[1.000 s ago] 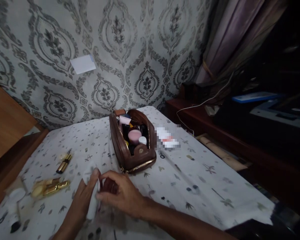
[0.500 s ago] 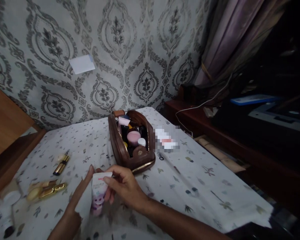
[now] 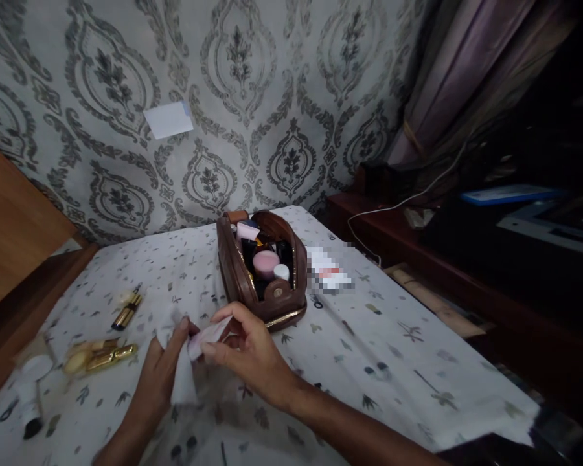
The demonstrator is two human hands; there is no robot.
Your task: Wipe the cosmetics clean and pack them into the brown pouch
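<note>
A small white and pink tube (image 3: 212, 332) is pinched between the thumb and fingers of my right hand (image 3: 252, 353). Close on its left, my left hand (image 3: 162, 372) grips a white cloth or tissue (image 3: 184, 378), which hangs below the fingers and meets the tube's lower end. Just beyond my hands stands a brown bag (image 3: 233, 275), unzipped, with a pink round item (image 3: 266, 264), a white-capped item (image 3: 281, 272) and a light pink tube (image 3: 247, 230) inside.
Gold and black tubes (image 3: 126, 312), a gold tube (image 3: 111, 357) and white-capped containers (image 3: 36, 367) lie on the left of the patterned cloth (image 3: 350, 362). A blurred-out packet (image 3: 328, 268) is right of the bag. A wooden board (image 3: 19, 226) borders the left.
My right hand has tilted the tube from upright to slanting. My left hand has come in against it with the white cloth. The view has shifted slightly.
</note>
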